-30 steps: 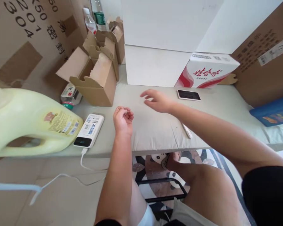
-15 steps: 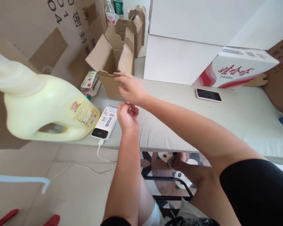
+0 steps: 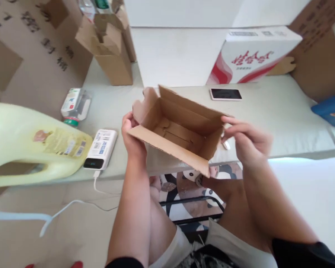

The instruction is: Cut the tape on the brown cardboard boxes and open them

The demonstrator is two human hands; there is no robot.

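Small open cardboard box [image 3: 178,130] is held above the table's [image 3: 281,111] near edge, tilted w/ the open top toward the person; flaps up, interior bare.

L hand [image 3: 132,137]: grips the box's left end wall. Fingers wrapped round the end, clamped on the cardboard; thumb side at the top rim.

R hand [image 3: 247,139]: at the box's right end. Fingers [image 3: 231,128] stretched out flat, close together, tips touching the right flap/edge. Slightly blurred, so can't tell whether it's a firm pinch or light contact.

Box position: between both hands, approx. centred in view, in front of the white carton [image 3: 178,56] at the table's back.

Surroundings:
- Power bank [image 3: 100,149], white, flat on the table just left of the L hand, cable [image 3: 72,204] hanging off the table edge.
- Large pale-yellow jug [image 3: 30,145], on its side at far left, beside the power bank.
- Small bottle [image 3: 74,106] lying behind the jug.
- Second open cardboard box [image 3: 108,48], upright at back left, well apart from the held one.
- Phone [image 3: 226,94], screen dark, flat on the table behind the R hand.
- Red-and-white carton [image 3: 254,56] at back right, next to the white carton.
- Blue item [image 3: 329,109] at the far right edge, part out of view.
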